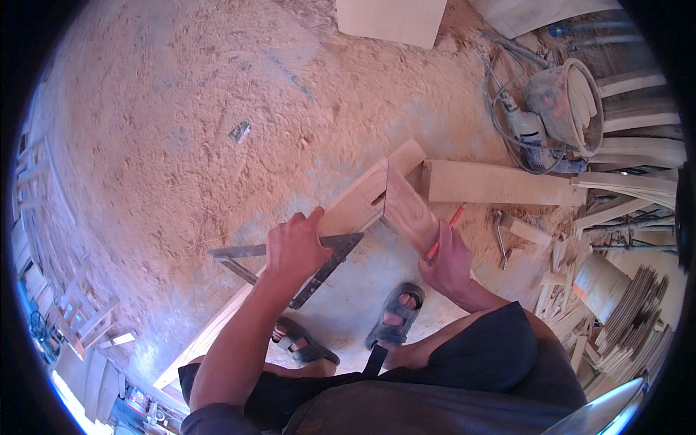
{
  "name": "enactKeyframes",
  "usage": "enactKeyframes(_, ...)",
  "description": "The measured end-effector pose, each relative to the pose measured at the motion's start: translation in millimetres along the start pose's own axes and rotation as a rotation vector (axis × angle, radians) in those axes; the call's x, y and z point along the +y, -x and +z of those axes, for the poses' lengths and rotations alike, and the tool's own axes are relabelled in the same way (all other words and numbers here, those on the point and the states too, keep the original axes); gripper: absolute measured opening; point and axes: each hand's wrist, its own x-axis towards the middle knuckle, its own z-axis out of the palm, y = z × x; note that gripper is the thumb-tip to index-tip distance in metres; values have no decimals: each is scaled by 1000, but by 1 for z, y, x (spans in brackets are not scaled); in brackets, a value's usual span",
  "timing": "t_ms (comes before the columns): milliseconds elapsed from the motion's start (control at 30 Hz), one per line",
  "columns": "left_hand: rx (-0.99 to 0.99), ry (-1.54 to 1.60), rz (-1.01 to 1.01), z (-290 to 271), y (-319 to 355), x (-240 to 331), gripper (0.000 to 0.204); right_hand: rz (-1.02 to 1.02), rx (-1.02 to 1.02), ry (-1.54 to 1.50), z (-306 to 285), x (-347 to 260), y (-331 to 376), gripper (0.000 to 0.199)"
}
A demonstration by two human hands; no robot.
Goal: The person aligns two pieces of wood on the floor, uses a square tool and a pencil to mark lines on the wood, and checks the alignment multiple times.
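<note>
A long pale wooden board [349, 204] slants from the lower left up to the middle, with a small dark slot near its angled end. There it meets a shorter wooden piece [410, 215] along a slanting joint, forming a corner. My left hand [296, 245] is closed over the long board, with a dark triangular square [330, 270] under the palm. My right hand [448, 262] grips the near end of the shorter piece, and a red pencil [455, 215] sticks up between its fingers. How the fingers wrap underneath is hidden.
Beneath the corner lies a wooden block [407, 155], beside a plank [500, 183] on the dusty floor. A bucket [557, 101] and a corded power tool [529, 130] stand at the far right. A hammer-like tool [502, 239] and stacked wood strips [634, 304] lie to the right.
</note>
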Motion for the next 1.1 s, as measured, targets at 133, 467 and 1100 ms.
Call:
enactKeyframes(133, 12, 15, 3, 3, 0, -2, 72, -37, 28, -12, 1, 3, 0, 80)
enactKeyframes(467, 36, 13, 31, 4, -1, -3, 72, -107, 64, -50, 1, 8, -2, 84)
enactKeyframes(1100, 105, 17, 211, -1, -15, -7, 41, -71, 122, -68, 10, 5, 2, 80)
